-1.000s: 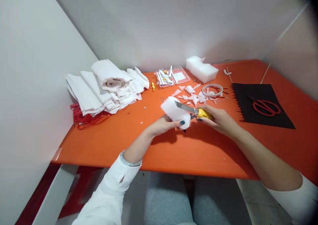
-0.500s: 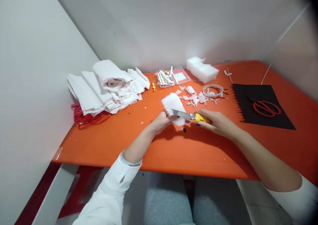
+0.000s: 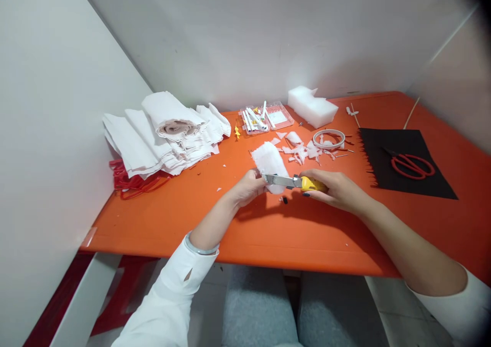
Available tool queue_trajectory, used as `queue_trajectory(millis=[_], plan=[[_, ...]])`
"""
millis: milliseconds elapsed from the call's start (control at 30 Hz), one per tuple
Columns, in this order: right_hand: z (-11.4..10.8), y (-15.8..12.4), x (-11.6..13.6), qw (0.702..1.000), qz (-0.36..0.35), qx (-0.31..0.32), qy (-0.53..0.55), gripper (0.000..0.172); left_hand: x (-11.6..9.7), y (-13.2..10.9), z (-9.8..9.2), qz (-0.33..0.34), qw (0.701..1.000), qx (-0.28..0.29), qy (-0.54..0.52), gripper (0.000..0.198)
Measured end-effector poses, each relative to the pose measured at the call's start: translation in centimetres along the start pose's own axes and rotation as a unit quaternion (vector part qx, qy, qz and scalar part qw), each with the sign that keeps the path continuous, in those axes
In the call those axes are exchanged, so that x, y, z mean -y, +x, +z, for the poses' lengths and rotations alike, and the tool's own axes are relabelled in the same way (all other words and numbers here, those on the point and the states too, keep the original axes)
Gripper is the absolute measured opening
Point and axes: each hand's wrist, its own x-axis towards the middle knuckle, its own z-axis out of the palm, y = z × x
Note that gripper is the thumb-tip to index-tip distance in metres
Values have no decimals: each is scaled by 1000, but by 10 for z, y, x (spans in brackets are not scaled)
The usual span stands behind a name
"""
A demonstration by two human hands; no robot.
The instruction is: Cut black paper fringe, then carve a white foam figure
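Note:
My left hand (image 3: 249,187) is closed on a white foam piece (image 3: 270,159), gripping its lower left edge above the orange table (image 3: 184,216). In my right hand (image 3: 333,188) is a yellow utility knife (image 3: 311,184), its long metal blade pointing left. The blade lies across the lower part of the foam, its tip close to my left fingers; whether it cuts in I cannot tell. Small black bits (image 3: 285,200) lie on the table just below the foam. White foam scraps (image 3: 301,153) are scattered behind the knife.
Stacked white paper (image 3: 153,137) lies on the left over red straps (image 3: 130,183). Toward the back are a box of markers (image 3: 255,120), a foam block (image 3: 312,107) and a tape roll (image 3: 329,140). Red-handled scissors (image 3: 412,166) rest on a black sheet (image 3: 425,188) at right.
The foam piece has shifted slightly right in my left hand. The knife blade has tilted a little, its tip now lower against the foam.

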Motion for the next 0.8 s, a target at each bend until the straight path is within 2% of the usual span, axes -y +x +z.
queue_trajectory(millis=[200,567,800], plan=[[-2,0,1,1000,-13,-11,-5,30,-5,-3,-1,-1,1000,-9,-11,45],[-1,0,0,1000,-20,-6,-6,31,0,-1,-1,-7,999,0,-49,37],[-1,-1,-1,1000,-14,-5,-6,33,-2,-3,1,-6,999,-13,-33,36]])
